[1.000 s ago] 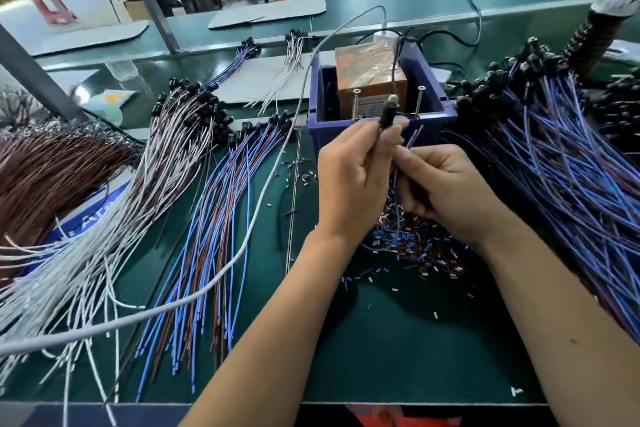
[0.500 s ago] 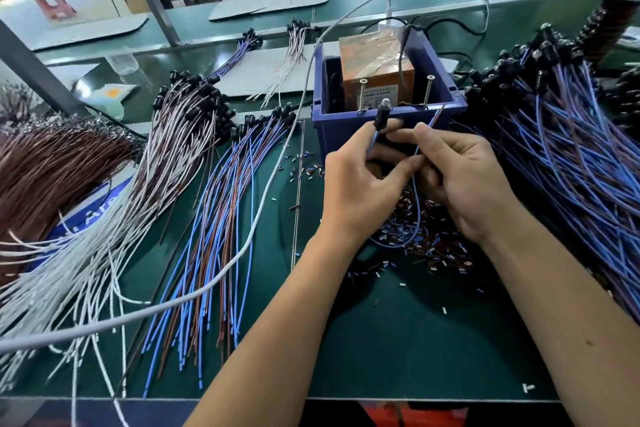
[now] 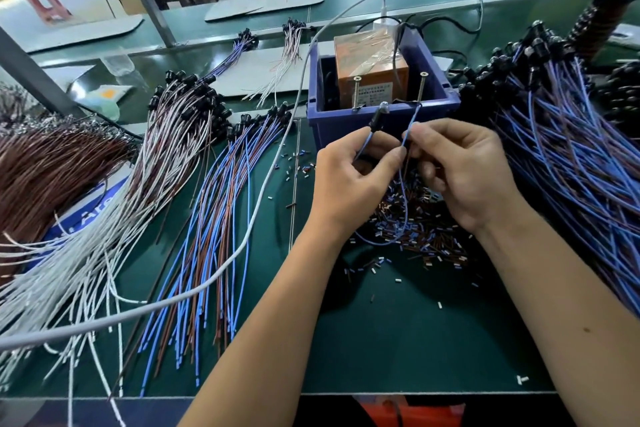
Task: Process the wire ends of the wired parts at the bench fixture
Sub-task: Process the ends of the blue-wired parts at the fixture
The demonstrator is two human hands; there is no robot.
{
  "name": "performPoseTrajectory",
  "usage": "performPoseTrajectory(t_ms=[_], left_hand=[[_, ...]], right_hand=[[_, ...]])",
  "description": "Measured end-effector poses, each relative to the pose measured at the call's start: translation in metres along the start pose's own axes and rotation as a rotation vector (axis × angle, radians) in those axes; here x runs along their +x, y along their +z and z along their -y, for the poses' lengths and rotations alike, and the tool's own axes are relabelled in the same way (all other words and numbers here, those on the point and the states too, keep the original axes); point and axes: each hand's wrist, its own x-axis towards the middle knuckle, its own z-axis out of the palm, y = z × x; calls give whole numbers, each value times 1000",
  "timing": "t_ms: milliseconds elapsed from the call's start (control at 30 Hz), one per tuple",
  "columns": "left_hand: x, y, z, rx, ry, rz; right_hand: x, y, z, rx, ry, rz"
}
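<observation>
A blue bin [image 3: 384, 121] at the bench's middle holds an orange box [image 3: 367, 73] with two upright screws [image 3: 421, 87] at its front. My left hand [image 3: 349, 180] pinches a blue wire just below its black lamp part [image 3: 376, 120]. My right hand [image 3: 464, 173] pinches the same wire [image 3: 403, 204] near its free end, which points up toward the right screw. The wire loops down between both hands.
A heap of cut insulation bits [image 3: 415, 229] lies under my hands. Blue wired parts [image 3: 568, 156] pile at the right. Blue and brown wires [image 3: 207, 236], white wires [image 3: 114, 225] and a brown bundle [image 3: 45, 177] fan out at the left. A grey cable [image 3: 242, 246] crosses the bench.
My hands have drawn slightly apart. The right hand has lifted the wire's free end up toward the right screw, and the loop now hangs between them.
</observation>
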Motion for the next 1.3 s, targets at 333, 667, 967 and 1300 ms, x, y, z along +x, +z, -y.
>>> performPoseTrajectory(t_ms=[333,667,967,1300], left_hand=[[4,-2,6,-54,-64,90],[0,2,-1,-221,-212,254],[0,-1,1,-169,-172,227],[3,-6,5,-121,-124,215]], right_hand=[[0,3,-3,-4,39,-48],[1,0,-2,14,-25,-152],[3,-6,0,-25,-20,-93],[5,-12,4,118,-87,-216]])
